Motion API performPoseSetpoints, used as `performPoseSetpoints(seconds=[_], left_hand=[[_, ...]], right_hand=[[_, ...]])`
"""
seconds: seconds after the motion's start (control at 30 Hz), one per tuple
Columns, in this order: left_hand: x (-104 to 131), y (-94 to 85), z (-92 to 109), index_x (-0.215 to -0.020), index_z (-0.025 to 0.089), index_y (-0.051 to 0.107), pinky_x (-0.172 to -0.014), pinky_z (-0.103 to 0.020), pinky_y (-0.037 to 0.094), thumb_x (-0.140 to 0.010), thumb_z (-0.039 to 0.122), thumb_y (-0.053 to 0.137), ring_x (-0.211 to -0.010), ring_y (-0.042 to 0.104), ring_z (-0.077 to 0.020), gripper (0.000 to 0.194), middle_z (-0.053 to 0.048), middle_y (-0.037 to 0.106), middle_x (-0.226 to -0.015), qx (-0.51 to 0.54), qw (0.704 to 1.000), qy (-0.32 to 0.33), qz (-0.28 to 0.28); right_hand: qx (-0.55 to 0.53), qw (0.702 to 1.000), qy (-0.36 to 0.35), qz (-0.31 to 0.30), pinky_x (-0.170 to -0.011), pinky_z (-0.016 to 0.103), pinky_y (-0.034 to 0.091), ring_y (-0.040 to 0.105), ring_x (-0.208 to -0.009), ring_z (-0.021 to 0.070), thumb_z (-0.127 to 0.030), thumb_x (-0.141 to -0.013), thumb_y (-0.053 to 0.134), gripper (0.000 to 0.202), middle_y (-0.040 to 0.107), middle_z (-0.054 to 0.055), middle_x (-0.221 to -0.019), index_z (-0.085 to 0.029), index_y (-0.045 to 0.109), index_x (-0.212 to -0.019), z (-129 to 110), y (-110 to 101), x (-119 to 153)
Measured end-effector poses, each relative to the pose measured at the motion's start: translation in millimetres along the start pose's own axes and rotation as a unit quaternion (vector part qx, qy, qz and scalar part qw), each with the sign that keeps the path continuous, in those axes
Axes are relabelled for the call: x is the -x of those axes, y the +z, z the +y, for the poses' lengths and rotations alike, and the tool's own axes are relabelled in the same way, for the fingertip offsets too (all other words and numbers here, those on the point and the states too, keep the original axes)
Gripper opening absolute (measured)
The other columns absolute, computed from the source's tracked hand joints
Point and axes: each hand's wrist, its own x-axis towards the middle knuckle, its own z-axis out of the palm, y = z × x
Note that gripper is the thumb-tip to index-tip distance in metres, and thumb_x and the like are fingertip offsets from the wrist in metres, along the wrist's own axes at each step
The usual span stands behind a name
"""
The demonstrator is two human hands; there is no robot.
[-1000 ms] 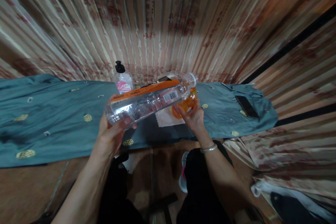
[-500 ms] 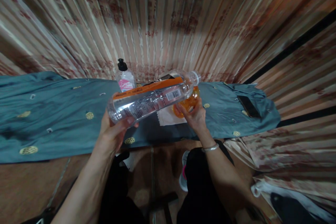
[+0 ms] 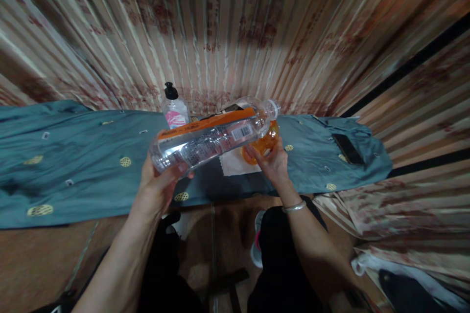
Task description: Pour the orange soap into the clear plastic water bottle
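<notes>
My left hand (image 3: 161,178) is wrapped round the base of a large clear plastic bottle (image 3: 209,139) with an orange-edged label and barcode. The bottle lies nearly level, its neck pointing right and a little up, over an orange see-through bottle (image 3: 265,145). My right hand (image 3: 273,159) grips that orange bottle, thumb in front. The clear bottle's neck hides the orange one's top, so I cannot tell whether they touch. Beneath them lies a white cloth (image 3: 238,165). Behind the clear bottle's base stands a squeeze bottle (image 3: 176,111) with a black cap and pink label.
A teal patterned cloth (image 3: 91,156) covers the long narrow surface. A dark phone (image 3: 347,149) lies at its right end. Pleated curtains (image 3: 235,34) hang close behind and on the right. Below are a tiled floor (image 3: 198,249) and my shoe (image 3: 257,242).
</notes>
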Motion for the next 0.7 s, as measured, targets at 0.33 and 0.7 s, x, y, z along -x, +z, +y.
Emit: performPoseSetpoints(seconds=[0.33, 0.7], left_hand=[[-1.2, -0.8, -3.6, -0.122, 0.028, 0.077, -0.053, -0.023, 0.062, -0.061, 0.029, 0.110, -0.081, 0.073, -0.0184, 0.070, 0.000, 0.082, -0.108, 0.004, 1.000, 0.006, 0.004], [-3.1, 1.6, -4.2, -0.120, 0.025, 0.078, -0.047, -0.022, 0.063, -0.054, 0.028, 0.113, -0.076, 0.075, -0.0165, 0.075, 0.003, 0.085, -0.103, 0.018, 1.000, 0.001, 0.023]], right_hand=[[-0.008, 1.000, 0.014, -0.005, -0.097, 0.057, 0.071, 0.088, -0.110, 0.0447, -0.076, -0.083, 0.090, 0.088, 0.089, 0.022, -0.119, -0.018, 0.064, -0.144, -3.5, -1.0, 0.2], [-0.045, 0.999, -0.008, -0.001, -0.095, 0.062, 0.072, 0.088, -0.111, 0.0480, -0.087, -0.080, 0.092, 0.111, 0.088, 0.023, -0.129, -0.019, 0.057, -0.160, 12.1, 4.9, 1.4]])
